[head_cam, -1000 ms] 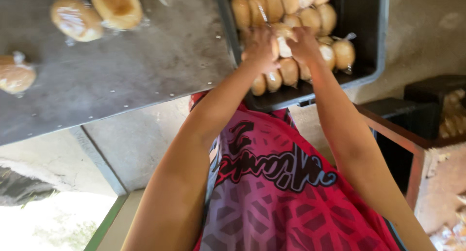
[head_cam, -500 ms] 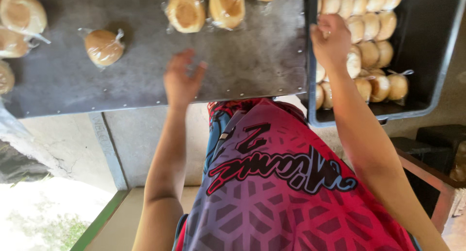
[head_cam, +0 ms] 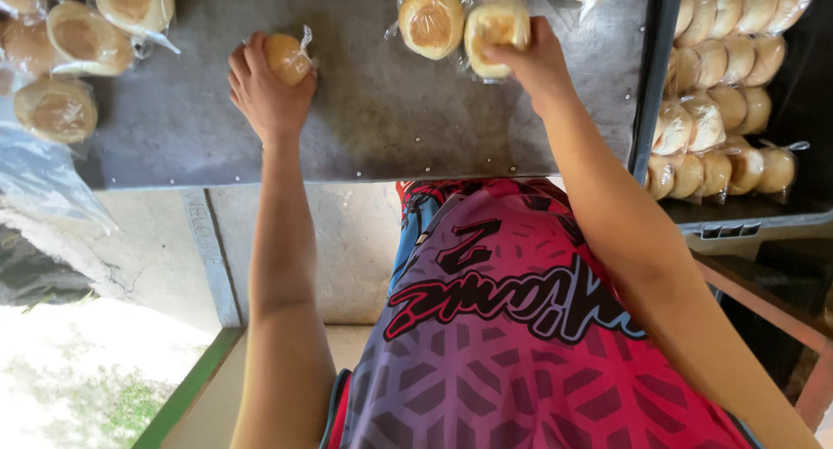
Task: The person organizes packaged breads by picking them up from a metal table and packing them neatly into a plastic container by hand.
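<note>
While both hands rest on the grey table (head_cam: 373, 145), I log the items from the hands outward, taking the table's near edge as landmark.

Left hand (head_cam: 265, 93): fingers curled around one small wrapped bun (head_cam: 288, 57), pressing it to the table top a little in from the near edge, left of centre.

Right hand (head_cam: 538, 63): fingers closed on a paler wrapped bun (head_cam: 496, 34), farther in from the near edge, right of centre. Touching that bun on its left lies another wrapped bun (head_cam: 431, 19), browner on top.

Far left of the table, well in from the edge: a cluster of wrapped buns (head_cam: 74, 58), four or more in view, with loose clear plastic (head_cam: 48, 180) hanging off the left corner.

Right of the table, just past its end: a dark crate (head_cam: 737, 223) with many wrapped buns (head_cam: 720, 111) packed in rows.

Progress, as I judge it: several buns are out on the table in two groups, two more are in hand at the surface, and the crate holds the larger share. Most of the lot appears unmoved. I cannot tell whether the held buns are being set down or lifted.
</note>
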